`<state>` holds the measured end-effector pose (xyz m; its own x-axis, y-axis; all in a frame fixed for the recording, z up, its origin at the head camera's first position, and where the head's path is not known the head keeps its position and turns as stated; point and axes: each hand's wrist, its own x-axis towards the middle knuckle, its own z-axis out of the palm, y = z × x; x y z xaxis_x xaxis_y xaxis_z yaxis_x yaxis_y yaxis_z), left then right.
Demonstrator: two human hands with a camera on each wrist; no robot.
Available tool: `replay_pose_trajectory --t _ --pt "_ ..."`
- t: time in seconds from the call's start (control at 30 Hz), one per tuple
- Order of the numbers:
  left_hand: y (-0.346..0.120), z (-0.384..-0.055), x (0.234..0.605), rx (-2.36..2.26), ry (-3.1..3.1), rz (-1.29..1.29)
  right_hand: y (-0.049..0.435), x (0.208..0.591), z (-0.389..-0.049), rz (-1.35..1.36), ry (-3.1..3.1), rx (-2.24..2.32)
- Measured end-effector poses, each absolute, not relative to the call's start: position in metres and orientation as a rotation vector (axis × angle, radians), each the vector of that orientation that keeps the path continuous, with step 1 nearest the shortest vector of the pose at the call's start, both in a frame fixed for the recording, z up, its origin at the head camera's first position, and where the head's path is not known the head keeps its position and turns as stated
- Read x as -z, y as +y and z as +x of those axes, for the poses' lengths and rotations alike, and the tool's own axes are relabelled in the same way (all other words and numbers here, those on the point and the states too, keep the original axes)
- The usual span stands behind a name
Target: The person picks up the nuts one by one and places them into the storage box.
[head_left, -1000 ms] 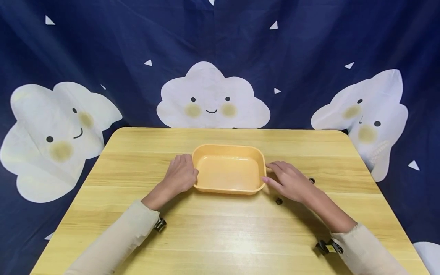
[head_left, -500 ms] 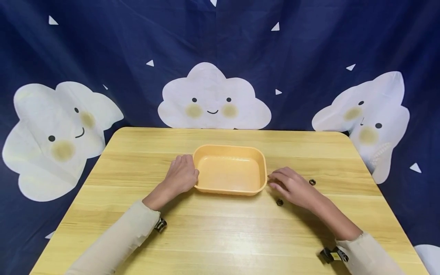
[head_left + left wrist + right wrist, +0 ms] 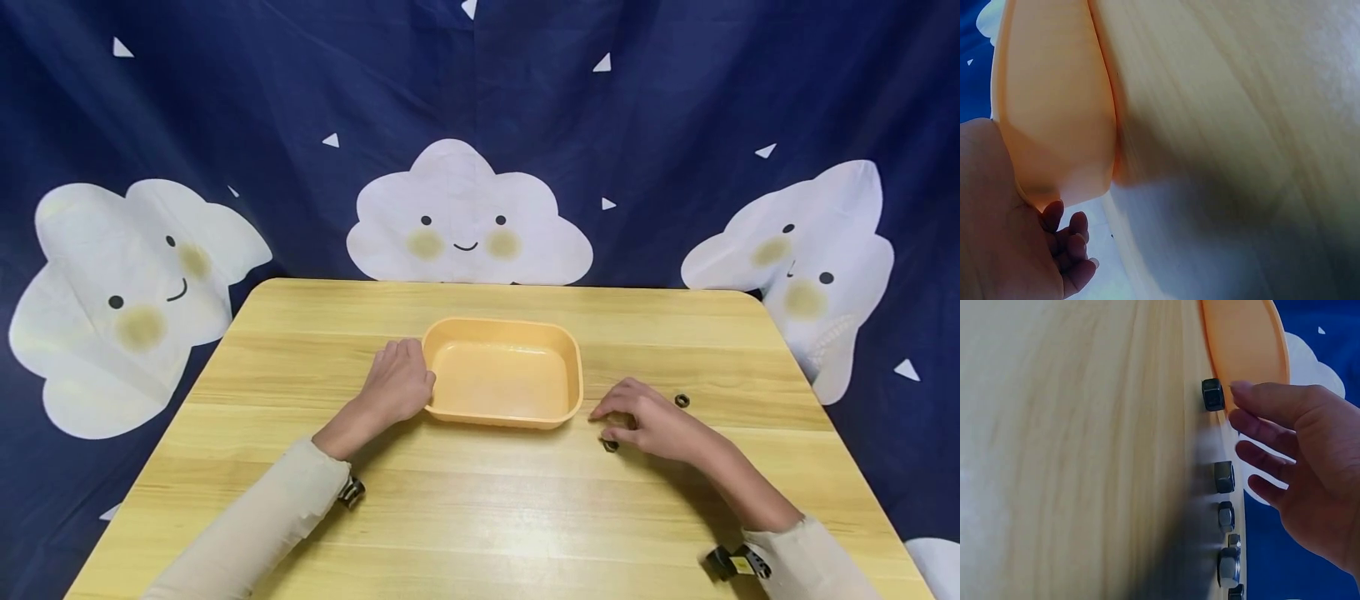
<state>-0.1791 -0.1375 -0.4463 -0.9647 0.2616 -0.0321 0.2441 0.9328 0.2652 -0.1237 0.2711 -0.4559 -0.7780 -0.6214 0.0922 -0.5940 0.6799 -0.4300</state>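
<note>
An orange rectangular tray [image 3: 498,379] with raised walls lies on the wooden table. My left hand [image 3: 396,379] grips the left end of its rim, and in the left wrist view the fingers [image 3: 1077,247] curl beside the tray's corner. To the right of the tray, my right hand [image 3: 652,421] hovers with thumb and fingers spread and nothing held. Just under its thumb sits a dark hex nut [image 3: 611,446], partly covered by the hand. The right wrist view has this nut [image 3: 1213,394] close to the thumb tip, seemingly apart from it.
Another dark hex nut [image 3: 682,401] lies behind the right hand. Several more nuts [image 3: 1224,477] line up along the table in the right wrist view, most of them hidden from the head view. A blue cloth with white clouds [image 3: 468,212] hangs behind the table [image 3: 480,517].
My right hand has drawn away from the tray's right end, moving right and nearer to me, over the front nut. The left hand stays on the tray's rim.
</note>
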Motion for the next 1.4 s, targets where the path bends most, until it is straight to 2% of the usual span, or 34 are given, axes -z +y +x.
replay_pose_trajectory --t 0.53,0.9,1.4 --pt "-0.138 -0.178 0.448 -0.408 3.008 0.402 0.281 0.462 -0.119 -1.007 2.732 0.720" --pt "-0.138 -0.179 0.449 -0.426 3.006 0.371 0.286 0.463 -0.125 -1.115 2.678 0.763" --pt "-0.140 -0.178 0.449 -0.448 3.003 0.364 0.277 0.461 -0.136 -0.920 2.628 0.818"
